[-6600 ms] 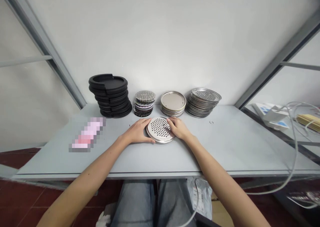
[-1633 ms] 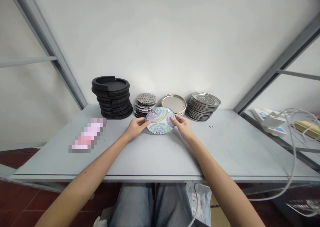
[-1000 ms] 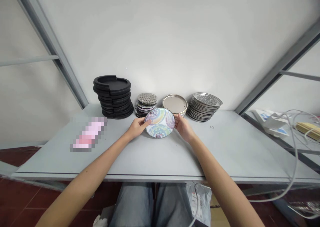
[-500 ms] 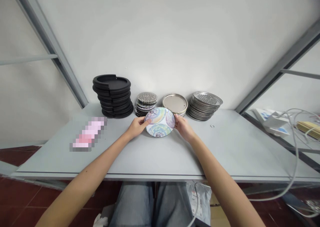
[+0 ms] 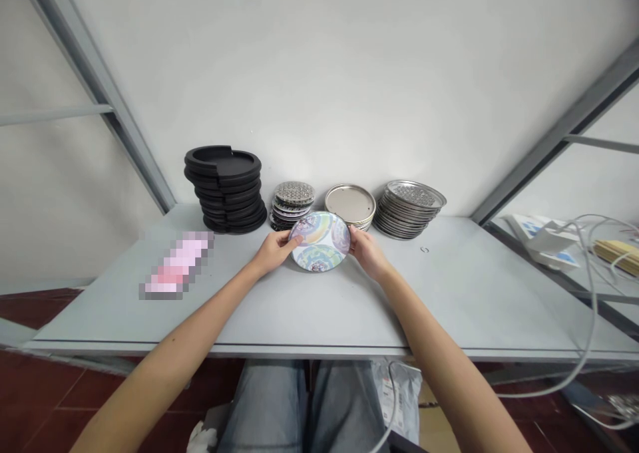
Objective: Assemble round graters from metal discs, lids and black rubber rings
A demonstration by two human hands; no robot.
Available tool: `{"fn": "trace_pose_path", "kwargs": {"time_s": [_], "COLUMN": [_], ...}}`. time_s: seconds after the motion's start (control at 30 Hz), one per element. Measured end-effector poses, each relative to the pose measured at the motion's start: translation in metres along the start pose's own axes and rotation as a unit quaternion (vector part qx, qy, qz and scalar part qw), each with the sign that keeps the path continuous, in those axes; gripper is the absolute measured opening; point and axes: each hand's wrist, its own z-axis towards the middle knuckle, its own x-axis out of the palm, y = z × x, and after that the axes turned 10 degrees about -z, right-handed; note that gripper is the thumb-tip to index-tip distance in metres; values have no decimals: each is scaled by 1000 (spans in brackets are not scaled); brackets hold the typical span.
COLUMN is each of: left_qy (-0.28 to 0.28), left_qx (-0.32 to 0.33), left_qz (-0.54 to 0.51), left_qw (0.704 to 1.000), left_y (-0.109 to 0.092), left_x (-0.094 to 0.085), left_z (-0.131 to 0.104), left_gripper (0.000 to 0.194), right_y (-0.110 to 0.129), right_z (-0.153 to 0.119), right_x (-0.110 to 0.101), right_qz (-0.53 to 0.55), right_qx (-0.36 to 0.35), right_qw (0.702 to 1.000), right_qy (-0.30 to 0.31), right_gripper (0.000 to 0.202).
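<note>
A round disc with a pastel swirl pattern (image 5: 320, 242) is held between my two hands above the grey table (image 5: 309, 306), its printed face tilted toward me. My left hand (image 5: 275, 250) grips its left edge, thumb on the printed face. At the right edge, my right hand (image 5: 367, 252) pinches the rim; some of its fingers are hidden behind the disc. Just behind stand a stack of patterned discs (image 5: 294, 192) and a stack of shallow metal trays (image 5: 350, 202). Farther right is a stack of metal-rimmed discs (image 5: 412, 203).
A tall stack of black ring-shaped holders (image 5: 225, 190) stands at the back left. A pixelated pink object (image 5: 178, 265) lies on the left of the table. Small bits of metal (image 5: 424, 249) lie at right. A white cable (image 5: 592, 320) hangs over the right end.
Both hands keep the same hold on the disc. The whole view has shifted very slightly; nothing else has visibly moved.
</note>
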Motion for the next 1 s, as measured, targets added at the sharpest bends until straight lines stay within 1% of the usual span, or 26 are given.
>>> {"fn": "trace_pose_path", "kwargs": {"time_s": [0.23, 0.5, 0.8, 1.0], "left_qy": [-1, -1, 5, 4], "left_qx": [-1, -12, -3, -8], "left_qz": [-15, 0, 3, 1], "left_qw": [1000, 1000, 1000, 1000], "left_y": [-1, -4, -1, -2], "left_x": [1, 2, 0, 1], "left_z": [0, -1, 0, 0], "left_gripper": [51, 56, 54, 54], "right_y": [-2, 1, -3, -6], "right_z": [1, -2, -1, 0], "right_x": [0, 1, -1, -3], "right_qz": [7, 6, 8, -13], "right_qx": [2, 5, 10, -8], "right_qw": [1000, 1000, 1000, 1000], "right_qy": [-3, -5, 0, 11], "right_gripper": [42, 41, 35, 35]}}
